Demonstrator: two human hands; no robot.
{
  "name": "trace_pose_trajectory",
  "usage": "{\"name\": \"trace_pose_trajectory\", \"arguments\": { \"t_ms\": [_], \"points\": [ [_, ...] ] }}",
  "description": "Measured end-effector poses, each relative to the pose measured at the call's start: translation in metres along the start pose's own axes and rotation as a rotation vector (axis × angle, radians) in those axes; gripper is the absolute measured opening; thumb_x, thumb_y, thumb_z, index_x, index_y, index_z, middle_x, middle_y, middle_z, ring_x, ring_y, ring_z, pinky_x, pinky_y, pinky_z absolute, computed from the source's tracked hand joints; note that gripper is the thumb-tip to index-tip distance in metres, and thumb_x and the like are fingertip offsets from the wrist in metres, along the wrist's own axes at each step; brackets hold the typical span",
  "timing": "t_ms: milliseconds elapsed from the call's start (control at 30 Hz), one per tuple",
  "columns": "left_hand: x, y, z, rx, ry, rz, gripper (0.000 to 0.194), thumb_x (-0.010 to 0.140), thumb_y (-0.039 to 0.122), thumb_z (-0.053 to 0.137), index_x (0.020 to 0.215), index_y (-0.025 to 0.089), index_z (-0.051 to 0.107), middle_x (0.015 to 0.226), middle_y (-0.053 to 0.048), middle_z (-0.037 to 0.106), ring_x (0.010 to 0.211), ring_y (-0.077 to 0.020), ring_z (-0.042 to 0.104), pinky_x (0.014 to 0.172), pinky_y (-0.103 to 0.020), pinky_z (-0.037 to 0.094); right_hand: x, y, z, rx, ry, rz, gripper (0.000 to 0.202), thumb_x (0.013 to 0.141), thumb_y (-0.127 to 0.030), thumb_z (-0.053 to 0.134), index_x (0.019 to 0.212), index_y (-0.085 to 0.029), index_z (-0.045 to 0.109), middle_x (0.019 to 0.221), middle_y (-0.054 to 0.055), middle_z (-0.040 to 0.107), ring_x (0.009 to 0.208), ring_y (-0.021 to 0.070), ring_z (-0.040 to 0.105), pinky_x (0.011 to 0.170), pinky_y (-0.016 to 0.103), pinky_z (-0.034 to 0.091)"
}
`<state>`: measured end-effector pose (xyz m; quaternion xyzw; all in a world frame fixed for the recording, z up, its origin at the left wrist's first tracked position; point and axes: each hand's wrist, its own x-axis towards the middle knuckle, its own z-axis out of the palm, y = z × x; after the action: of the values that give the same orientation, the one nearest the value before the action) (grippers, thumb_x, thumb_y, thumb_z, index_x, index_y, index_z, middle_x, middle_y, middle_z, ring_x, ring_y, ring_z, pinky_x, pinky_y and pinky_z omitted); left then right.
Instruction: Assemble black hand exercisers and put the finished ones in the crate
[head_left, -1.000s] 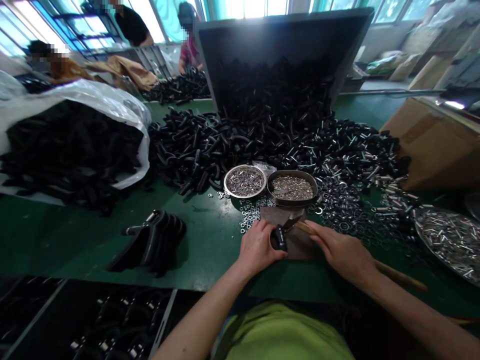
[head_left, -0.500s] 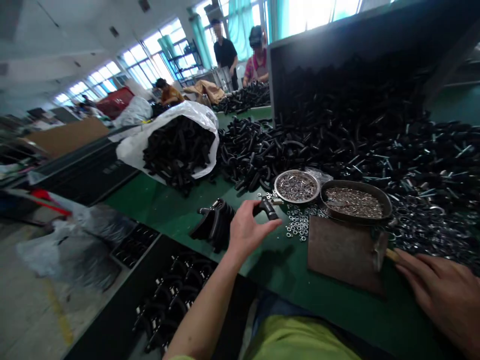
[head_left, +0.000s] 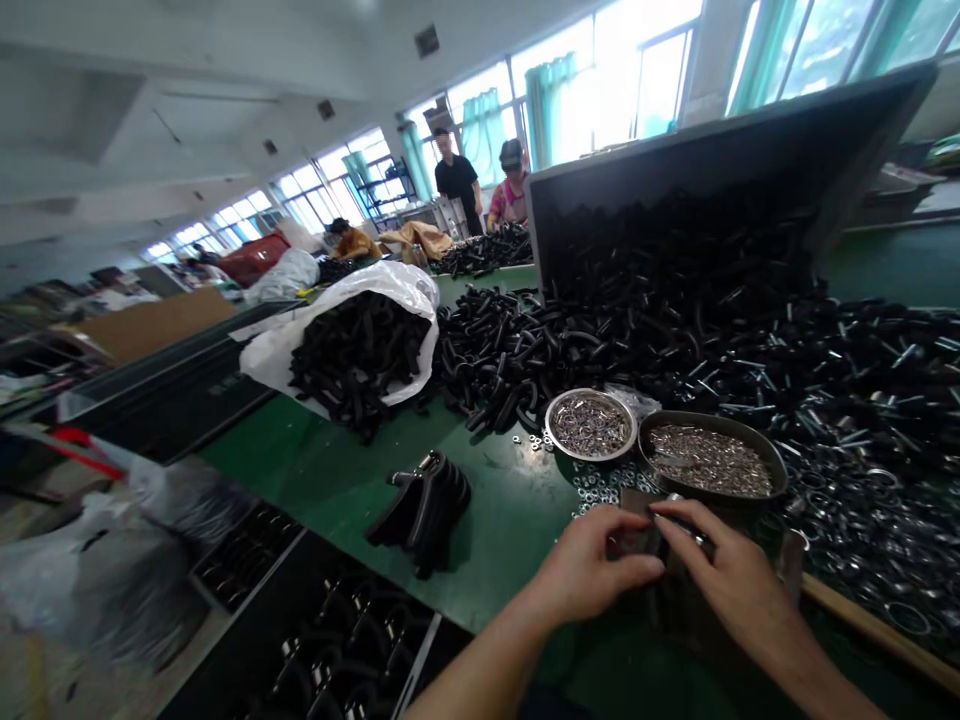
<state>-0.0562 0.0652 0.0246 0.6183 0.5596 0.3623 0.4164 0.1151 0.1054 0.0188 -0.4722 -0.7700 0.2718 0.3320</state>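
My left hand (head_left: pixel 600 562) and my right hand (head_left: pixel 724 570) meet over a brown metal plate, both with fingers closed round one black part (head_left: pixel 664 545) with a shiny metal end. The fingers hide much of it. Beside my right forearm lies a hammer with a wooden handle (head_left: pixel 870 625). Just beyond the hands stand a round metal dish of small metal pieces (head_left: pixel 551 437) and a dark oval tray (head_left: pixel 780 478) of small pins. Small nuts (head_left: pixel 596 490) are scattered by the plate. A stack of black curved parts (head_left: pixel 427 510) rests left of my hands.
A white bag (head_left: pixel 262 360) of black pieces lies at the back left. Heaped black parts (head_left: pixel 517 350) spread before a large dark bin (head_left: pixel 534 220). Metal rings (head_left: pixel 907 615) lie at right. A box of parts stands front left. People work in the background.
My left hand has moved right with the black part, and my right hand has left the hammer handle and joined it at the part. The view has tilted up.
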Motion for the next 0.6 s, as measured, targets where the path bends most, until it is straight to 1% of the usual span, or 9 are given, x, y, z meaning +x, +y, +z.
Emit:
{"name": "trace_pose_trajectory", "arguments": {
  "t_ms": [33,67,133,167,233,300,367,467,600],
  "points": [
    [0.015,-0.001,-0.014,0.099,0.027,0.039,0.038,0.078,0.035,0.064,0.113,0.021,0.059,0.108,-0.006,0.062,0.093,-0.0185,0.059,0.078,-0.030,0.048,0.001,0.010,-0.005,-0.033,-0.012,0.009,0.027,0.086,-0.043,0.049,0.094,-0.025,0.066,0.098,0.003,0.071,0.088,0.0213,0.068,0.075,0.031,0.055],
    [0.033,-0.003,-0.032,0.232,0.130,0.058,0.034,0.081,0.032,0.060,0.114,0.021,0.059,0.110,-0.006,0.061,0.097,-0.0180,0.058,0.080,-0.029,0.048,0.001,0.021,-0.011,-0.066,-0.033,0.005,0.027,0.085,-0.045,0.049,0.093,-0.026,0.067,0.097,0.002,0.072,0.086,0.0213,0.068,0.073,0.030,0.056],
    [0.071,-0.008,-0.074,0.655,0.428,-0.046,0.027,0.086,0.029,0.054,0.111,0.022,0.061,0.111,-0.006,0.060,0.104,-0.0181,0.054,0.089,-0.031,0.045,-0.002,0.042,-0.017,-0.143,-0.081,-0.026,0.026,0.084,-0.046,0.049,0.091,-0.028,0.067,0.094,0.000,0.073,0.081,0.0213,0.070,0.068,0.029,0.056],
    [0.089,-0.011,-0.097,0.724,0.505,-0.098,0.028,0.087,0.026,0.051,0.113,0.021,0.060,0.116,-0.009,0.057,0.111,-0.0211,0.051,0.094,-0.036,0.041,-0.005,0.051,-0.018,-0.189,-0.098,-0.048,0.026,0.084,-0.045,0.049,0.091,-0.029,0.068,0.093,0.000,0.073,0.079,0.0216,0.070,0.065,0.030,0.057],
    [0.121,-0.018,-0.137,0.794,0.564,-0.173,0.030,0.087,0.017,0.047,0.113,0.018,0.061,0.122,-0.014,0.053,0.118,-0.0270,0.045,0.096,-0.043,0.039,-0.012,0.068,-0.016,-0.287,-0.102,-0.092,0.025,0.084,-0.042,0.048,0.090,-0.029,0.068,0.091,0.000,0.074,0.073,0.0228,0.070,0.059,0.031,0.056],
    [0.146,-0.026,-0.166,0.838,0.538,-0.229,0.025,0.084,0.013,0.050,0.102,0.019,0.066,0.119,-0.013,0.054,0.118,-0.0293,0.044,0.095,-0.045,0.039,-0.018,0.078,-0.010,-0.365,-0.091,-0.130,0.025,0.085,-0.038,0.046,0.091,-0.028,0.068,0.091,0.001,0.074,0.069,0.0234,0.070,0.056,0.032,0.056],
    [0.163,-0.033,-0.183,0.862,0.479,-0.273,0.016,0.083,0.015,0.055,0.093,0.018,0.067,0.112,-0.012,0.058,0.114,-0.0282,0.048,0.094,-0.045,0.040,-0.021,0.083,-0.005,-0.409,-0.082,-0.148,0.025,0.085,-0.036,0.045,0.091,-0.028,0.068,0.090,0.001,0.074,0.065,0.0230,0.070,0.055,0.033,0.056],
    [0.178,-0.034,-0.193,0.860,0.421,-0.299,0.019,0.085,0.028,0.057,0.099,0.016,0.062,0.110,-0.008,0.059,0.104,-0.0225,0.054,0.090,-0.043,0.044,-0.022,0.079,-0.004,-0.424,-0.087,-0.118,0.023,0.085,-0.037,0.046,0.091,-0.030,0.067,0.089,-0.001,0.074,0.064,0.0226,0.070,0.055,0.034,0.055],
    [0.180,-0.014,-0.198,0.802,0.487,-0.234,0.012,0.083,0.028,0.060,0.084,0.016,0.060,0.102,-0.010,0.062,0.108,-0.0245,0.051,0.091,-0.036,0.040,-0.018,0.064,-0.014,-0.295,-0.134,-0.014,0.021,0.086,-0.038,0.048,0.091,-0.029,0.067,0.089,-0.001,0.073,0.075,0.0221,0.070,0.064,0.033,0.056]
  ]
}}
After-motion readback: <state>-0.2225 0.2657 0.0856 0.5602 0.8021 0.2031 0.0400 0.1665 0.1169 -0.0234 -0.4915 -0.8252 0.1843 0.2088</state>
